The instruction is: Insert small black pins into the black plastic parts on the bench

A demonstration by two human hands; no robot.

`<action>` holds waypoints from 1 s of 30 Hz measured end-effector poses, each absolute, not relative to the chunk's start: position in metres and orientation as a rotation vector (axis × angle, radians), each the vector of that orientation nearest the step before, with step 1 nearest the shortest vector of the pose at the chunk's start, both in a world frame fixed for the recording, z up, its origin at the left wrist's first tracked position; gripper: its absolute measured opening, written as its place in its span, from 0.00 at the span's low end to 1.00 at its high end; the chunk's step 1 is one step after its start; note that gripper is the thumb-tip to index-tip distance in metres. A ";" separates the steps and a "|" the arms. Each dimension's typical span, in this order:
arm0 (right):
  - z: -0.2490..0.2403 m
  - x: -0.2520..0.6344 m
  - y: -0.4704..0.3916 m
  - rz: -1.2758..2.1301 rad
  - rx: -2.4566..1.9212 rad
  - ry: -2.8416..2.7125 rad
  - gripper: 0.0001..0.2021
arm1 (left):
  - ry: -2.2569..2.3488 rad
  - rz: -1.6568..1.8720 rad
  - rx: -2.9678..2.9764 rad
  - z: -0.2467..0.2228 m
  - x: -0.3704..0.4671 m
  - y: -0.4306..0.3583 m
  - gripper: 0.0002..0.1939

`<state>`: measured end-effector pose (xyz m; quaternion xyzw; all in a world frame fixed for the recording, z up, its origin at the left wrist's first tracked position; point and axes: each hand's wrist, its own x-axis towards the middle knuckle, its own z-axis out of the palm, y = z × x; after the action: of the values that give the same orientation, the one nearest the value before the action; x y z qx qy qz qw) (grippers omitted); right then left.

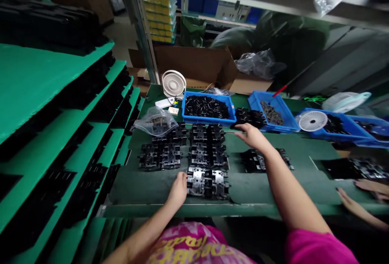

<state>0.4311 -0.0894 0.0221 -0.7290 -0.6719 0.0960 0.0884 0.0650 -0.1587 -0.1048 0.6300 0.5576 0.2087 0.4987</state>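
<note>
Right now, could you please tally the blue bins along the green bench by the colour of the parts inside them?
Blue bins with dark parts: 3
Blue bin with grey parts: 1
Total: 4

Yellow lettering [194, 252] on the shirt [178, 233] and print [199, 87] on the carton [190, 65] beyond the counter's [246, 191] far edge: neither legible.

Near, a magenta shirt [194, 244] with yellow lettering; green worktop [243, 187]; far, blue bins [209, 121] and a white fan [174, 83]; left, bright green sheets [39, 67]
</note>
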 end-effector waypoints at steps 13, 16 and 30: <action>0.017 0.211 -0.267 1.191 -1.605 -1.449 0.18 | 0.960 0.480 1.591 -0.005 0.030 -0.209 0.17; 0.021 0.192 -0.267 1.141 -1.552 -1.459 0.18 | 0.940 0.512 1.628 0.012 0.024 -0.213 0.15; 0.031 0.134 -0.206 1.227 -1.433 -1.697 0.21 | 1.157 0.724 1.559 0.036 -0.035 -0.198 0.09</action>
<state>0.1342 -0.2062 0.0313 -0.5391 -0.6385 0.4617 0.2975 -0.0350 -0.1981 0.0361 0.6473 0.4805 0.3005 0.5097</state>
